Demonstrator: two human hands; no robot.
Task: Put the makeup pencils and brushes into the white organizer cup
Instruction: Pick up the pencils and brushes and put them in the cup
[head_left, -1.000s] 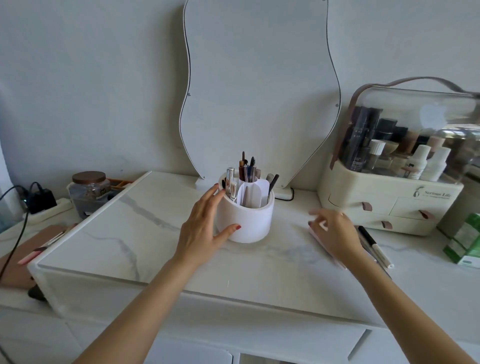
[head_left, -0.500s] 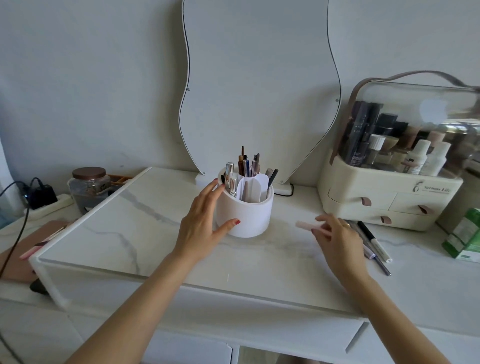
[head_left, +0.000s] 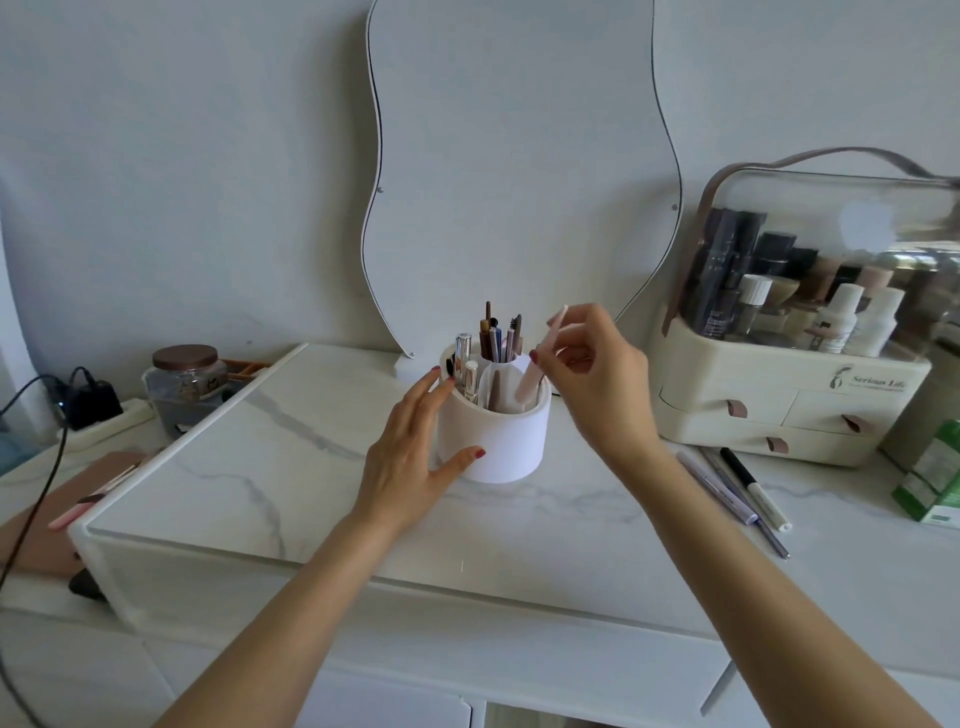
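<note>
Head view: white cylindrical organizer cup (head_left: 493, 441) stands on the white marble-pattern tabletop (head_left: 291, 467), centre of scene, in front of a wavy-edged frameless mirror (head_left: 519, 171) leaning on the wall. Cup has inner dividers; far compartment holds a cluster of upright pencils and brushes (head_left: 498, 338), left compartment holds two silver-capped tubes (head_left: 466, 366).

Left hand (head_left: 410, 457) is spread wide against the cup's left wall, thumb on the near side, fingers up at the rim; touching it, not wrapped around it.

Right hand (head_left: 592, 374) is above and just right of the cup, thumb and forefinger pinched on a slim pale pink makeup pencil (head_left: 540, 361). Pencil is tilted, top end leaning far-right, lower end already inside the cup's right compartment.

Right of the cup, well apart, three loose liner pens (head_left: 737, 488) lie side by side on the tabletop, near a cream plastic cosmetics case with clear lid (head_left: 800, 395).

Far left: brown-lidded glass jar (head_left: 184, 384), black charger on a white power strip (head_left: 91, 402)
</note>
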